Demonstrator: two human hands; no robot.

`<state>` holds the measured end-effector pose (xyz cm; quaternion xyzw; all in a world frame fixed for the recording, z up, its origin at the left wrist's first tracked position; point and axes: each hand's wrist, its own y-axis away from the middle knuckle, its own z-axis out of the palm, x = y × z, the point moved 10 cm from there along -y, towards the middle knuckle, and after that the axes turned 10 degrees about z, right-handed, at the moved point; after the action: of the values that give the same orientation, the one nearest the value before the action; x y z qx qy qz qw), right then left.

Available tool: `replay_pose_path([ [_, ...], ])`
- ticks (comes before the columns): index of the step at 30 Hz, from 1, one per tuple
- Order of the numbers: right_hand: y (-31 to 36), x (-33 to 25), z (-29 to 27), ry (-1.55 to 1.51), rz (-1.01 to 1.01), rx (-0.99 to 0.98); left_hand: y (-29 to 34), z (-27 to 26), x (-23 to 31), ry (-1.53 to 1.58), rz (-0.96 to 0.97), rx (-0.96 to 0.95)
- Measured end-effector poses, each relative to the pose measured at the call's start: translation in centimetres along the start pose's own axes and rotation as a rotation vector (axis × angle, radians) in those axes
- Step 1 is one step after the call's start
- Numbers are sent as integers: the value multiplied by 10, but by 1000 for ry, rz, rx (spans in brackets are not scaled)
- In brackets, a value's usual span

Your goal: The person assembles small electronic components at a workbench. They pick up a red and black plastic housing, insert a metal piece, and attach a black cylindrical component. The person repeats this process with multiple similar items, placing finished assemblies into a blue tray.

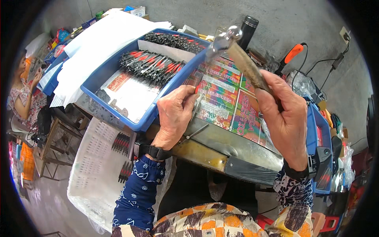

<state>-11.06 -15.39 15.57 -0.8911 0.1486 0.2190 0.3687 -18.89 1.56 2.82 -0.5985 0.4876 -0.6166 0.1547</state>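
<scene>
We work at a crowded bench (252, 168) against a grey concrete wall, its top covered with a bright printed sheet (227, 98) under clear plastic, probably to keep the surface smooth and easy to wipe. Our right hand (282, 118) is clenched around the wooden handle of a hammer (237, 51), the steel head raised up and away over the sheet, so the grip sits low on the handle for swing. Our left hand (175, 114) rests on the bench edge with fingers curled and pinched on a small metal piece (196, 104) held against the sheet; what it is exactly we cannot tell. A thin metal pin (196, 131) lies just beside that hand on the bare metal edge.

A blue tray (114, 67) sits tilted at our left, touching the bench, within easy reach; it holds rows of red-and-black slender parts (152, 65) on paper. More of them (121, 142) lie below on a white perforated sheet (94, 166). Behind stand a black flask (248, 29) and an orange-handled tool (293, 53). Another person (23, 94) sits far left.
</scene>
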Motion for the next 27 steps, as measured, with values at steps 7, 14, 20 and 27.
replay_pose_path([
  [7,0,-7,-17,-99,120,34,1,0,-2,5,-22,8],
  [14,-3,17,10,-38,165,-174,2,1,-3,-37,-22,-37],
  [20,-7,3,-2,0,68,-83,1,1,-2,-23,-11,-29],
  [27,-12,3,18,-20,194,-190,1,0,-2,-10,-20,-23],
])
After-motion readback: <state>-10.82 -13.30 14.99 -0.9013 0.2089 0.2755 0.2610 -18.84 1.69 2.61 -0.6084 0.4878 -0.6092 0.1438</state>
